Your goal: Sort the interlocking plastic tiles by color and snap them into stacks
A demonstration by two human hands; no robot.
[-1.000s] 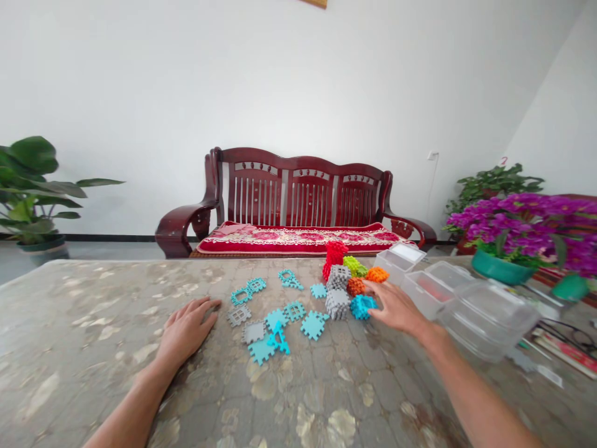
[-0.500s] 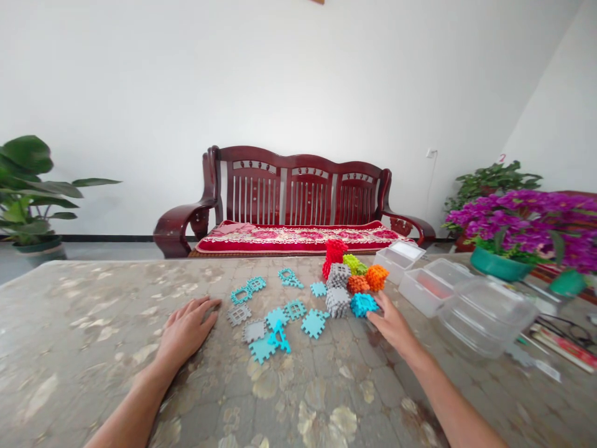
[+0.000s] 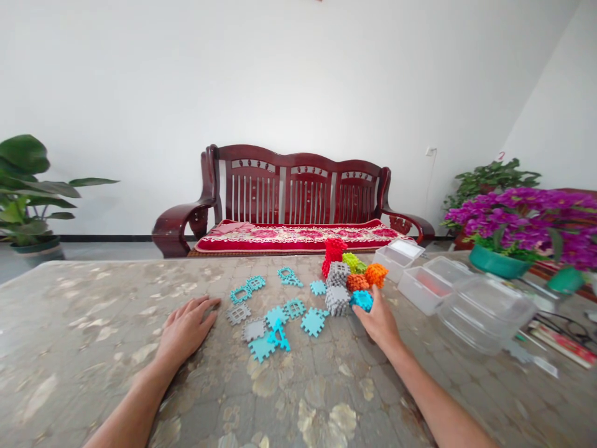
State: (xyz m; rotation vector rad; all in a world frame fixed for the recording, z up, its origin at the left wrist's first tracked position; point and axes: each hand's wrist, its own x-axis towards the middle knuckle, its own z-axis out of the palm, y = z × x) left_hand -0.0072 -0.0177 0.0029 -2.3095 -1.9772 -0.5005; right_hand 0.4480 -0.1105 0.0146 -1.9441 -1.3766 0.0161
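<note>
My right hand (image 3: pixel 379 320) is closed around a blue toothed cube (image 3: pixel 362 300) at the front of a cluster of cubes. Behind it stand a grey cube (image 3: pixel 337 300), another grey cube (image 3: pixel 338 274), two orange cubes (image 3: pixel 375 274), a green one (image 3: pixel 353 262) and a red stack (image 3: pixel 334 254). My left hand (image 3: pixel 185 330) lies flat on the patterned table (image 3: pixel 298 386) with its fingers stretched out. To its right are several flat teal and grey toothed tiles (image 3: pixel 275 323).
Clear plastic boxes (image 3: pixel 482 311) sit on the right of the table, beside a pot of purple flowers (image 3: pixel 517 230). A dark red wooden bench (image 3: pixel 293 202) stands behind the table. A leafy plant (image 3: pixel 28 199) is at the far left.
My right hand has drawn back from the orange cubes toward me and wrapped around the blue cube. My left hand has stayed put.
</note>
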